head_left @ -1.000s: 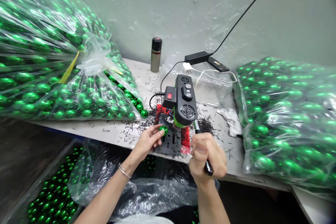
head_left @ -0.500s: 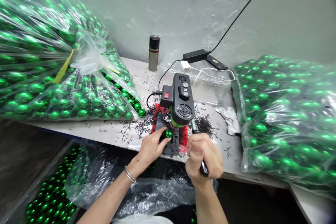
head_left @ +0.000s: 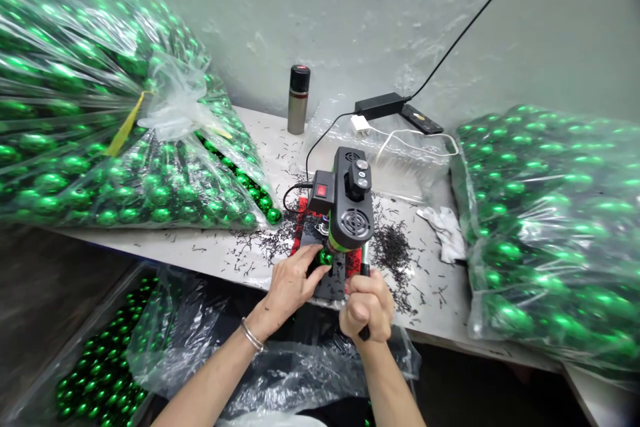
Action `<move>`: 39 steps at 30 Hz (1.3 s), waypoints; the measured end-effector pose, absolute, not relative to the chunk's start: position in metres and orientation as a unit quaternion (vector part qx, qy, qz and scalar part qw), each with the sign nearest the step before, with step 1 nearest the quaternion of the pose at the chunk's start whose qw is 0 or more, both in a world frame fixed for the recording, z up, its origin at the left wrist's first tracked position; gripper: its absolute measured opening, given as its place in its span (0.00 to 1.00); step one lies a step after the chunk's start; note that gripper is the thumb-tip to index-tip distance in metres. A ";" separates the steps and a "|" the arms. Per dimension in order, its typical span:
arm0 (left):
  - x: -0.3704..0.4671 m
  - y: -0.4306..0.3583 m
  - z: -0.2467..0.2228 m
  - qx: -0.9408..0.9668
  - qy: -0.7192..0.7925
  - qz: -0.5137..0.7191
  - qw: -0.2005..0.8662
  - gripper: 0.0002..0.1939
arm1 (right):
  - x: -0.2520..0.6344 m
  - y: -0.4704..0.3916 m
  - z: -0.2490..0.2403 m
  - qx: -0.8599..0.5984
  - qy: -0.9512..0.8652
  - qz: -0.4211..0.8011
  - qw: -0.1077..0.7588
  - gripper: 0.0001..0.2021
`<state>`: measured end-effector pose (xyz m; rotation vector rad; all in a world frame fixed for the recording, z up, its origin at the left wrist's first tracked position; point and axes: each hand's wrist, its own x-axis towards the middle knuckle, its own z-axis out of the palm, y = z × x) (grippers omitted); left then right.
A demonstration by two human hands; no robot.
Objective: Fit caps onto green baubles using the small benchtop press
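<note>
One shiny green ball at the bench machine, just below centre of frame. Left hand pinches it between thumb and fingers, at the near edge of the machine head and above the dark slotted plate. Whether ball and plate touch: cannot tell, fingers in the way. Right hand, to the right of it, is a closed fist round the black-gripped lever.

Progress, as judged: this ball seems mid-step, in place at the machine with the lever in hand. Its upper side partly hidden by the head, so cannot tell whether it is worked yet. Many balls fill the tied clear bag, upper left, and the clear bag at right edge; more lie loose in the lower left. Which are worked and which wait: not shown. Dark shavings thick right of the machine and scattered left of it suggest many rounds done.

Direction: ball looks round, no long axis to read; any hole or cap not visible. Machine head's long axis runs nearly up-and-down in frame, rounded end toward the lower edge. Lever also near vertical, tip showing below the fist.
</note>
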<state>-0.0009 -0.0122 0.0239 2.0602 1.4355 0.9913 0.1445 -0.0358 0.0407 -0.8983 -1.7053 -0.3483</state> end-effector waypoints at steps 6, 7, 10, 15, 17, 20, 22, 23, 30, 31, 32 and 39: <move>-0.001 -0.013 0.023 0.740 0.530 0.354 0.217 0.17 | 0.137 -0.028 0.035 -0.331 -0.673 -0.132 0.648 0.17; -0.001 -0.013 0.022 0.741 0.530 0.353 0.215 0.17 | 0.137 -0.027 0.033 -0.327 -0.677 -0.135 0.646 0.17; -0.001 -0.013 0.022 0.747 0.526 0.348 0.209 0.17 | 0.138 -0.025 0.030 -0.317 -0.695 -0.141 0.630 0.16; 0.001 -0.009 0.026 0.737 0.532 0.343 0.235 0.17 | 0.138 -0.033 0.064 -0.337 -0.677 -0.120 0.643 0.16; 0.000 -0.011 0.028 0.726 0.532 0.351 0.259 0.17 | 0.137 -0.038 0.092 -0.362 -0.672 -0.087 0.640 0.14; -0.008 -0.026 0.031 0.705 0.519 0.380 0.298 0.17 | 0.136 -0.040 0.128 -0.391 -0.663 -0.028 0.638 0.15; -0.020 -0.041 0.031 0.702 0.507 0.387 0.318 0.19 | 0.135 -0.040 0.139 -0.392 -0.657 -0.017 0.644 0.15; -0.026 -0.048 0.031 0.705 0.502 0.385 0.321 0.20 | 0.134 -0.040 0.140 -0.389 -0.657 -0.021 0.646 0.15; -0.057 -0.009 0.049 0.724 0.568 0.372 0.121 0.17 | 0.134 -0.042 0.118 -0.384 -0.674 -0.063 0.628 0.14; -0.058 0.007 0.054 0.724 0.595 0.339 0.082 0.16 | 0.135 -0.043 0.118 -0.384 -0.675 -0.063 0.627 0.14; -0.058 0.022 0.058 0.721 0.629 0.286 0.056 0.14 | 0.135 -0.044 0.118 -0.384 -0.677 -0.062 0.625 0.14; -0.063 0.063 0.067 0.711 0.682 0.151 0.078 0.15 | 0.135 -0.045 0.116 -0.386 -0.680 -0.067 0.620 0.14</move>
